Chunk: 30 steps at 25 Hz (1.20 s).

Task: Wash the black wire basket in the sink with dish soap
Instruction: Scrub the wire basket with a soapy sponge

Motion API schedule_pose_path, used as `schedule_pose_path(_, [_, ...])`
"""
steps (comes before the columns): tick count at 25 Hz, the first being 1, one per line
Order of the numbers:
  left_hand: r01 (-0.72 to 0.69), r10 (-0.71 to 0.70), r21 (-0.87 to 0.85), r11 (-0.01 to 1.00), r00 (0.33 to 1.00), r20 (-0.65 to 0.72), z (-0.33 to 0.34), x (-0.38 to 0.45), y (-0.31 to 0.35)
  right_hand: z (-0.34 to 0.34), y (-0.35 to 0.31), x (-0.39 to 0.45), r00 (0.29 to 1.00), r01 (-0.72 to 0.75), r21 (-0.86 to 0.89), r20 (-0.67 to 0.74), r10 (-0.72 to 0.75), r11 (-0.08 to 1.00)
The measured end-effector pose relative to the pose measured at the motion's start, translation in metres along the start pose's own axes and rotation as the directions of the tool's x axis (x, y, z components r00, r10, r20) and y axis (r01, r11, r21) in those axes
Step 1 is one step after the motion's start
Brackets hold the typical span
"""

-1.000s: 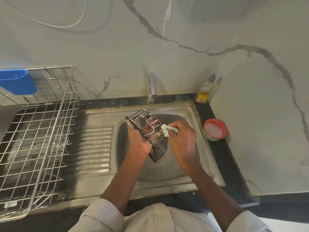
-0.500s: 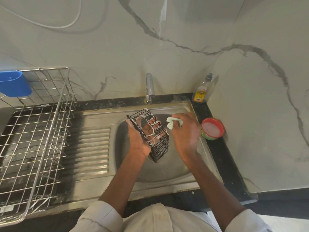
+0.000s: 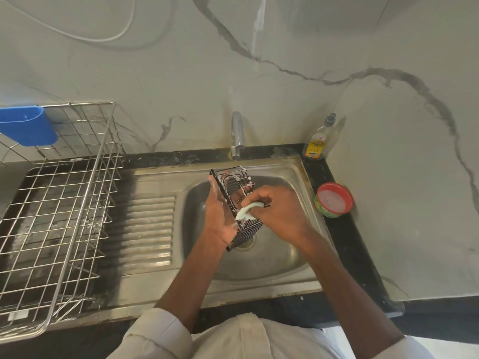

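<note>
The black wire basket (image 3: 234, 181) is held tilted over the steel sink bowl (image 3: 274, 257), with soap foam on its wires. My left hand (image 3: 220, 216) grips its left side from below. My right hand (image 3: 278, 212) is closed on a pale green scrub pad (image 3: 246, 209) pressed against the basket's front face. The basket's lower end (image 3: 247, 230) hangs just above the drain. A dish soap bottle (image 3: 320, 141) stands at the back right corner of the counter.
A red-rimmed tub of soapy paste (image 3: 334, 199) sits on the black counter right of the sink. The tap (image 3: 238, 134) stands behind the bowl. A steel dish rack (image 3: 59, 211) with a blue holder (image 3: 27, 126) covers the drainboard at left.
My right hand with the scrub pad moved from the basket's upper right down and left onto its front face. The left hand keeps its hold on the basket.
</note>
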<state>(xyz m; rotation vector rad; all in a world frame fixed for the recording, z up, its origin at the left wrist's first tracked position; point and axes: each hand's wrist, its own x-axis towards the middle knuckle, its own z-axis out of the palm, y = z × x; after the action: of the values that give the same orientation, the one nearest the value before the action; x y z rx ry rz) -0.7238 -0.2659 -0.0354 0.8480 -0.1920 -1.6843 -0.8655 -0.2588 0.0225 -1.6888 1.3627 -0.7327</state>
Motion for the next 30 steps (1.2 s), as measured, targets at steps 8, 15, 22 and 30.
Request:
schedule_pose_path(8, [-0.007, 0.009, 0.022, 1.0, 0.998, -0.06, 0.007, -0.008, 0.004, 0.021, -0.042, 0.043, 0.992, 0.018, -0.087, -0.121, -0.028, 0.996])
schedule_pose_path(15, [-0.009, 0.021, 0.111, 0.994, 0.994, -0.105, 0.004, -0.01, 0.005, 0.027, -0.049, 0.052, 0.962, 0.071, 0.0, -0.264, -0.068, 0.997])
schedule_pose_path(22, [-0.033, 0.048, 0.093, 0.995, 0.986, -0.159, -0.009, 0.001, 0.004, 0.013, -0.038, 0.043, 0.989, 0.04, -0.482, 0.142, 0.033, 0.875])
schedule_pose_path(30, [0.052, -0.049, 0.269, 0.962, 0.999, -0.018, -0.013, 0.004, -0.011, 0.02, -0.025, 0.075, 0.953, -0.003, -0.246, -0.295, -0.072, 0.969])
